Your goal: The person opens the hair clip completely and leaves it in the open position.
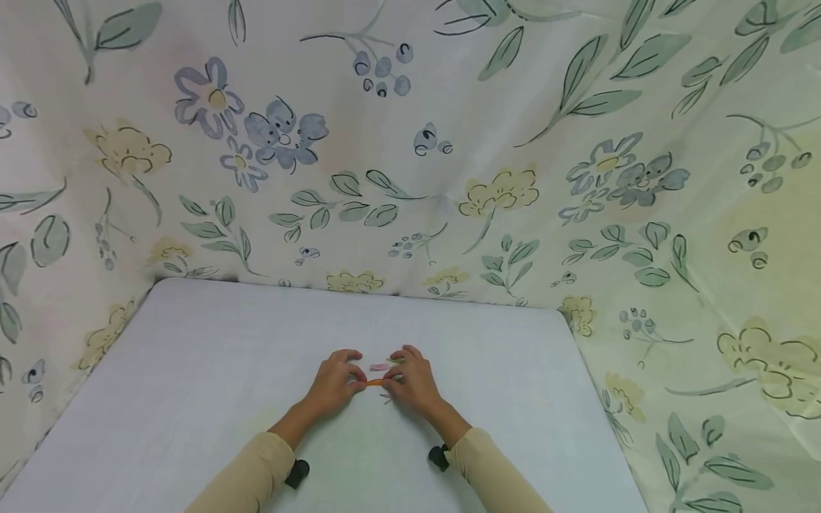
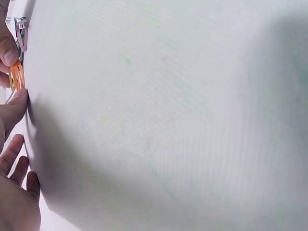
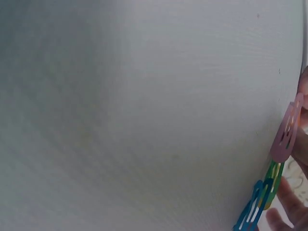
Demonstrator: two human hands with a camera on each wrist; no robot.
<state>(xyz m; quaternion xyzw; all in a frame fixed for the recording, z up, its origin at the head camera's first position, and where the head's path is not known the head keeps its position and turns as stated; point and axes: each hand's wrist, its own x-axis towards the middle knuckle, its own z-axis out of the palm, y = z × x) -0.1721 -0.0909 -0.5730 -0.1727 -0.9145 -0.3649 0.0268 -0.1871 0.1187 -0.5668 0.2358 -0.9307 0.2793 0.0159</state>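
Observation:
An orange snap hair clip [image 1: 375, 382] lies between my two hands over the white table. My left hand [image 1: 335, 385] pinches its left end, and my right hand [image 1: 415, 381] pinches its right end. Just beyond it on the table is a pink hair clip [image 1: 380, 367]. A mauve clip [image 1: 385, 397] sits on the near side, partly beside the right hand. In the right wrist view a mauve clip [image 3: 285, 134], a green clip [image 3: 273, 185] and a blue clip [image 3: 252, 207] lie close together, overlapping. The left wrist view shows only the edge of both hands' fingers around the orange clip [image 2: 19, 77].
The white tabletop [image 1: 224, 356] spreads around the hands, with faint green marks on it. A floral cloth [image 1: 385, 142] rises behind and at both sides of the table. Dark wrist-worn devices [image 1: 298, 473] sit at both cuffs.

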